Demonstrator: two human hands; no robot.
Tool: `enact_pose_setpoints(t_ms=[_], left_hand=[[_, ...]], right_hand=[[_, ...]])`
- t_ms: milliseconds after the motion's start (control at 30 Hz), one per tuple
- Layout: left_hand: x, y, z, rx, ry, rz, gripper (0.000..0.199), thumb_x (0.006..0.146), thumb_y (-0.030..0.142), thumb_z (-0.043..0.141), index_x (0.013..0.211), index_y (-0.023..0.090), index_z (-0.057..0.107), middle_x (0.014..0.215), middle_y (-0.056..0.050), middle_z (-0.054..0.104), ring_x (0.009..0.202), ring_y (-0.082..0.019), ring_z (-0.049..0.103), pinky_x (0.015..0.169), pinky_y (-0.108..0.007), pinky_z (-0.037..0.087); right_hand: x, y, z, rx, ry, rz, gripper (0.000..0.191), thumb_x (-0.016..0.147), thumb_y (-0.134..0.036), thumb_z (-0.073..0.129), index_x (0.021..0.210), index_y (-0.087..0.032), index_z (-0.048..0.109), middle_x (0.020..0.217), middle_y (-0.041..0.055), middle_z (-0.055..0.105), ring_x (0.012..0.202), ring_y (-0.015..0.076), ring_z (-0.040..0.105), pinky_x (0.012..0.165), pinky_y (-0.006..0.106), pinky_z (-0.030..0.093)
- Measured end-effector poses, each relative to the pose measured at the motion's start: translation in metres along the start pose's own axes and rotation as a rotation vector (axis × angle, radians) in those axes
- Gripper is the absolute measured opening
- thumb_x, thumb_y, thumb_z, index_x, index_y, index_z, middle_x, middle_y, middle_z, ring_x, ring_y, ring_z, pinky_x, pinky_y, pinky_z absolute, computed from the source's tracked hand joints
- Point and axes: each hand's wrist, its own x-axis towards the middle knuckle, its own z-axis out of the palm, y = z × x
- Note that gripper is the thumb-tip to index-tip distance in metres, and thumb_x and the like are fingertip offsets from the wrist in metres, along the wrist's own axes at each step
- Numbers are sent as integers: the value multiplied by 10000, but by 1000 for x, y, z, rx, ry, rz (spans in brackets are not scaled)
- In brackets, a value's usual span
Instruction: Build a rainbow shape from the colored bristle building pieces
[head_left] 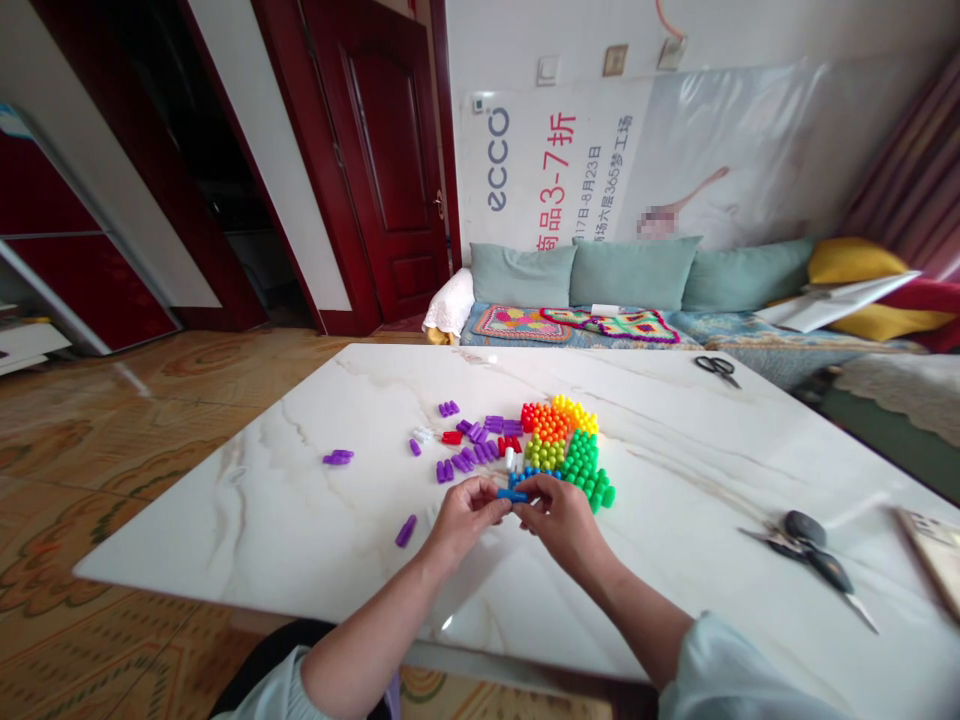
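Note:
Between my two hands, just above the near middle of the table, is a small blue plastic peg-like piece (513, 495). My left hand (472, 512) pinches its left end, and the fingers of my right hand (546, 503) close on its right end. Right behind the hands stand more blue pieces (534, 476), partly hidden by my fingers. Beyond them, upright pieces are grouped by colour: olive-green (545, 453), green (581, 458), orange (550, 425) and yellow (576, 414). Purple pieces (465, 460) lie scattered to the left, with a few red (451, 438) and white (510, 459) ones.
Scissors and a knife-like tool (814, 555) lie at the right of the white marble-patterned table (300, 520). Another pair of black-handled scissors (718, 369) rests near the far right edge. A sofa with green cushions (634, 272) stands behind the table.

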Motion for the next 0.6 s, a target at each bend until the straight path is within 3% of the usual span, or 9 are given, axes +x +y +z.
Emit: enact_pose_setpoints(t_ms=[133,300,433,600], left_hand=[[3,-12,-5,148,-9,19,243,681,327,741,806,141,647,719,-25,644,644,-127,569,601,-235,419],[1,-18,-7,248,-21,16,188,687,277,720,798,135,666,727,-45,668,664,-147,596,623,-247,438],[0,-17,-6,296,-36,25,157,689,256,707,787,139,668,719,-40,671,656,-148,599,623,-249,445],[2,-20,-8,295,-42,15,164,693,254,698,801,132,671,719,-46,677,652,-151,603,615,-251,447]], right_hand=[[4,2,-24,-385,38,-78,223,753,-139,553,904,-207,701,905,25,697,812,153,639,702,228,443],[7,17,-45,-804,-111,62,243,770,-118,549,909,-240,706,986,49,683,907,199,634,670,253,405],[9,24,-36,-837,-151,43,236,790,-102,545,927,-221,696,993,61,674,904,199,638,672,257,400],[11,17,-28,-795,-66,-10,224,817,-110,527,986,-198,646,1009,64,657,867,172,639,655,243,389]])
